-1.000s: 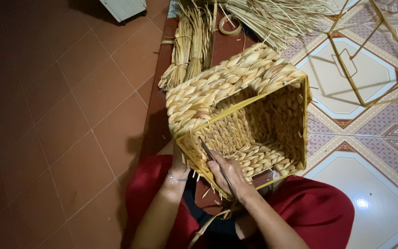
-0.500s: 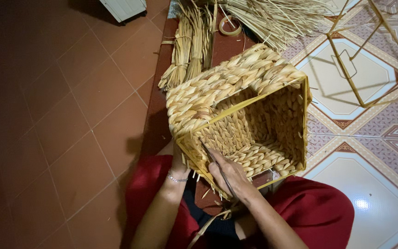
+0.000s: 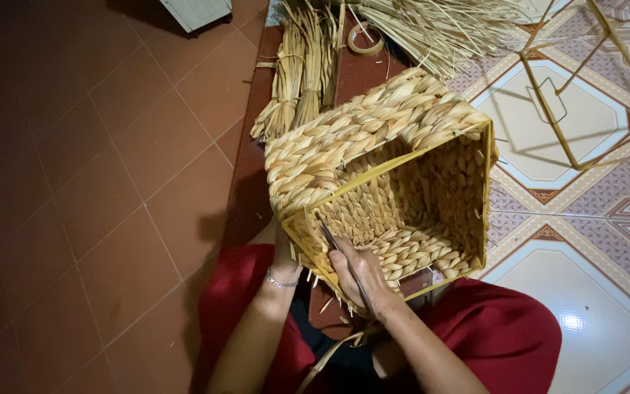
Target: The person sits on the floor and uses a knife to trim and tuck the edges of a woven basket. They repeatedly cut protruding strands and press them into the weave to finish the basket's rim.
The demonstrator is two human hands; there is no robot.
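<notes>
Basket (image 3: 384, 168) of woven straw lies tipped on its side on the person's lap. The right hand (image 3: 359, 273) reaches into its mouth, fingers closed around a thin dark tool (image 3: 333, 241). The left hand (image 3: 284, 252) grips the basket's outer wall; its fingers are hidden.

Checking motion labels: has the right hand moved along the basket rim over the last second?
No. The right hand stays at the near rim of the woven basket, inside the left corner, its thin dark tool angled into the weave.
</notes>
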